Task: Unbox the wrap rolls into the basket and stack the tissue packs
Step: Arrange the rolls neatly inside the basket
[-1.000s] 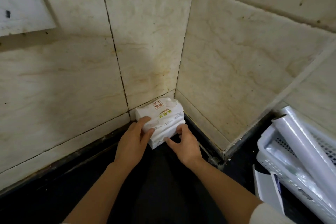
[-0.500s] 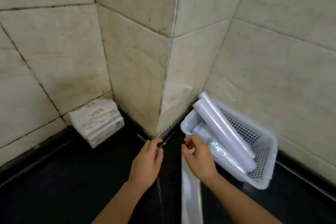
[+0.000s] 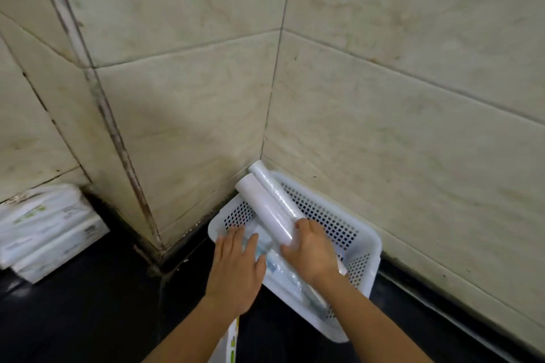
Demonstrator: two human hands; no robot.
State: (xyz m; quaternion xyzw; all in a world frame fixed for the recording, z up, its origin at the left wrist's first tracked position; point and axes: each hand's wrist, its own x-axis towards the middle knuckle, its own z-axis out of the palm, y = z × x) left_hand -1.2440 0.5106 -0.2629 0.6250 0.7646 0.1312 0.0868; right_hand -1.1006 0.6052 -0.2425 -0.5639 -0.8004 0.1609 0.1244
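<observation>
A white perforated basket (image 3: 349, 225) sits in the wall corner on the dark counter. Two wrap rolls lean out of its far corner: a matte white roll (image 3: 267, 211) and a clear-film roll (image 3: 275, 190) beside it. More wrapped rolls (image 3: 290, 280) lie flat inside. My right hand (image 3: 311, 250) grips the near end of the matte white roll. My left hand (image 3: 236, 267) lies flat, fingers spread, on the basket's left rim and the rolls inside. A stack of tissue packs (image 3: 48, 228) rests at the left edge against the wall.
Tiled walls close in on the basket from behind and from the right, with a jutting wall corner (image 3: 126, 162) between the basket and the tissue packs. Part of a white box (image 3: 228, 345) shows under my left forearm. The counter (image 3: 97, 303) is black.
Both hands left the tissue stack and moved right to the basket. My right hand has taken hold of the white roll, my left hand has come down on the basket.
</observation>
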